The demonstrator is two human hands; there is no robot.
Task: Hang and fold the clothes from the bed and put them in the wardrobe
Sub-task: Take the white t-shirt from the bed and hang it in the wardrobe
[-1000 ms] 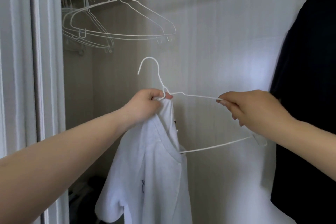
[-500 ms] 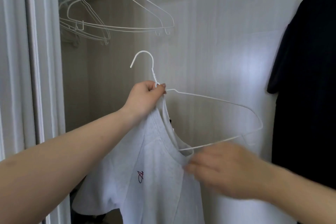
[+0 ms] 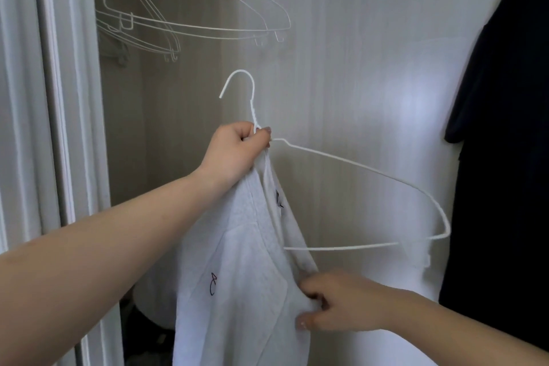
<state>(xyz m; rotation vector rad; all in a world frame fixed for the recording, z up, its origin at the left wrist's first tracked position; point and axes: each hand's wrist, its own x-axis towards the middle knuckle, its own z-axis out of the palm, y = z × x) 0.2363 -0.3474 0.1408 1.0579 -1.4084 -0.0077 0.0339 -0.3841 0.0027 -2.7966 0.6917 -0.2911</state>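
Observation:
A white wire hanger [image 3: 368, 171] is held up inside the open wardrobe. My left hand [image 3: 234, 151] grips its neck just below the hook, together with the top of a white T-shirt [image 3: 237, 270]. The shirt hangs down from that hand, covering the hanger's left side, with a small dark logo on its front. The hanger's right arm and bottom bar stick out bare to the right. Lower down, my right hand [image 3: 335, 303] pinches the shirt's fabric at its right edge.
Several empty white wire hangers [image 3: 208, 21] hang at the top of the wardrobe. A dark garment [image 3: 505, 128] hangs at the right edge. The wardrobe's white door frame [image 3: 59, 128] stands at the left. The pale back wall [image 3: 356, 68] lies behind the hanger.
My right hand let go of the hanger's right arm, dropped down and took hold of the shirt's fabric. My left hand stayed at the hanger's neck.

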